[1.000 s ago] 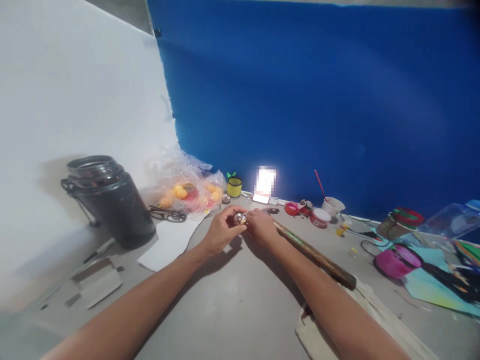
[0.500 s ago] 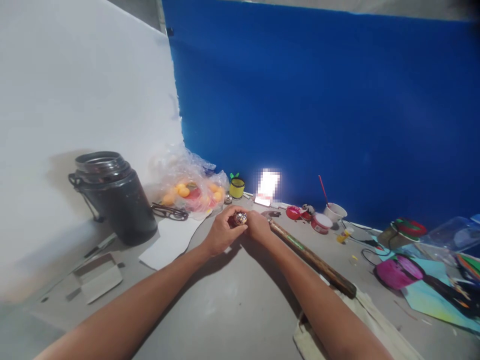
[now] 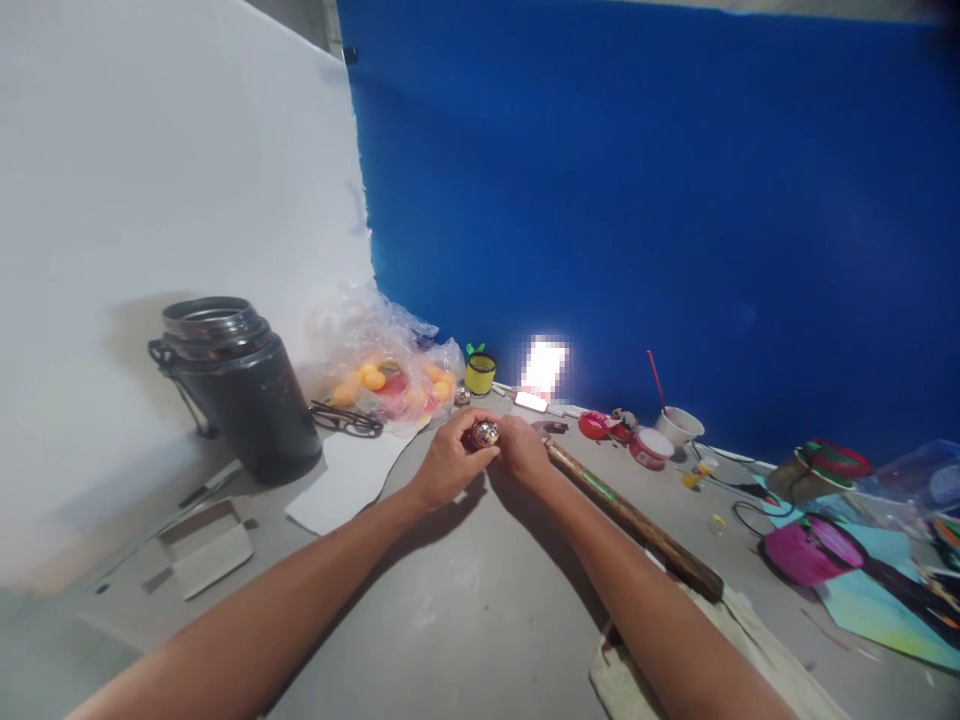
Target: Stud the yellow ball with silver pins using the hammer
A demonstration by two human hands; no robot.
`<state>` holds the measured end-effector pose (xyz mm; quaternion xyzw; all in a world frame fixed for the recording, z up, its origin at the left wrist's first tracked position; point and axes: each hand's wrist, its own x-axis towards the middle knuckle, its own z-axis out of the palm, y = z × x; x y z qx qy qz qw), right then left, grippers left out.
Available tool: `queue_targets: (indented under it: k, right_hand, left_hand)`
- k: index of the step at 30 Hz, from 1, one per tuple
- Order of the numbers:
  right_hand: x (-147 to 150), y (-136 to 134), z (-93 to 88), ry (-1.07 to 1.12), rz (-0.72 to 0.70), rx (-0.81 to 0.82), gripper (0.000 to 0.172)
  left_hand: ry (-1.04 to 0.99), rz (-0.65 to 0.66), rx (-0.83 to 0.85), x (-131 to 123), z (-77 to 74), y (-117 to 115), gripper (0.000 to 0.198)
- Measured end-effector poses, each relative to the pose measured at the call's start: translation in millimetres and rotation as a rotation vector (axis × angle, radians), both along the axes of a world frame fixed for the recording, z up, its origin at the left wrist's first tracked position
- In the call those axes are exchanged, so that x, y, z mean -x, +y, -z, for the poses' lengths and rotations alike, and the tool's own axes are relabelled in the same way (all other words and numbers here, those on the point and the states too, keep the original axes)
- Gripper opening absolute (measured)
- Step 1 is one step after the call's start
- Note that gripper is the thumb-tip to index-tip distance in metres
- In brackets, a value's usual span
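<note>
My left hand [image 3: 451, 455] is closed around a small round silvery metal object [image 3: 486, 434], thumb on the near side and fingers on the far side. Patterned and shiny, its top shows between thumb and forefinger; its lower part is hidden in the grip. Close against its right side is my right hand [image 3: 523, 452], with fingers curled inward. Whether the right fingers pinch the object or something small is hidden. Just right of that hand a hammer [image 3: 637, 525] lies on the grey table, its wooden handle slanting toward me.
On the left stand a dark wide-mouth flask [image 3: 244, 400], glasses [image 3: 347, 419], white paper [image 3: 349, 480] and a small open box [image 3: 206, 545]. Behind lie a plastic bag of orange balls [image 3: 390, 375] and a yellow cup [image 3: 480, 374]. Rightward are a white cup [image 3: 679, 427], pink roll [image 3: 810, 550] and cloth [image 3: 630, 670].
The whole view has shifted slightly, so things sit a little further right. Both hands keep nearly the same hold on the metal object, the right one a touch apart from the left.
</note>
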<state>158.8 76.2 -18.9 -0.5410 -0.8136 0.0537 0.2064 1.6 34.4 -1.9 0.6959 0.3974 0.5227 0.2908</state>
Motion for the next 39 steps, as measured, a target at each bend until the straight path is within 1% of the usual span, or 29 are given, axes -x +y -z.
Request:
queue_targets:
  k: [2, 5, 6, 8, 10, 12, 14, 17, 20, 23, 28, 31, 39]
  right_hand:
    - [-8, 2, -2.7, 0.164, -0.01, 0.018, 0.018]
    - [-22, 3, -10.0, 0.538, 0.004, 0.108, 0.01]
    - [-26, 2, -13.1, 0.662, 0.014, 0.147, 0.011]
    - [-33, 0, -19.2, 0.88, 0.02, 0.239, 0.019]
    - [-34, -3, -24.4, 1.055, -0.004, 0.34, 0.029]
    - [-31, -6, -27.7, 1.183, -0.055, 0.46, 0.035]
    - [-27, -10, -28.9, 1.254, -0.121, 0.58, 0.039]
    - [-22, -15, -27.9, 1.262, -0.208, 0.711, 0.041]
    - [-22, -18, -26.1, 1.22, -0.241, 0.754, 0.037]
    - [-23, -20, -25.5, 1.17, -0.244, 0.771, 0.035]
    - [-21, -20, -25.0, 1.131, -0.213, 0.752, 0.037]
    - [-21, -19, -22.4, 1.096, -0.221, 0.747, 0.036]
    - [-22, -17, -16.7, 1.041, -0.232, 0.753, 0.033]
  left_hand:
    - [-0.019, -0.025, 0.041, -1, -0.1, -1, 0.029]
    - [-0.057, -0.037, 0.155, -1, 0.0, -2, 0.027]
    - [-0.07, -0.032, 0.19, -2, 0.2, -2, 0.028]
    - [-0.086, -0.042, 0.241, -2, 0.6, -2, 0.032]
    - [-0.07, -0.066, 0.267, -1, 1.0, 0, 0.035]
    - [-0.025, -0.074, 0.284, -1, 1.0, 1, 0.034]
    - [0.021, -0.056, 0.295, 0, 0.3, 1, 0.03]
    - [0.097, -0.056, 0.242, 1, -1.4, 0, 0.024]
    - [0.18, -0.093, 0.156, 2, -2.0, -1, 0.017]
    - [0.257, -0.094, 0.126, 3, -0.9, -1, 0.014]
    - [0.344, -0.098, 0.138, 3, 0.5, -3, 0.014]
    - [0.387, -0.102, 0.124, 2, -0.3, -4, 0.014]
    - [0.422, -0.071, 0.111, 2, 1.5, -4, 0.016]
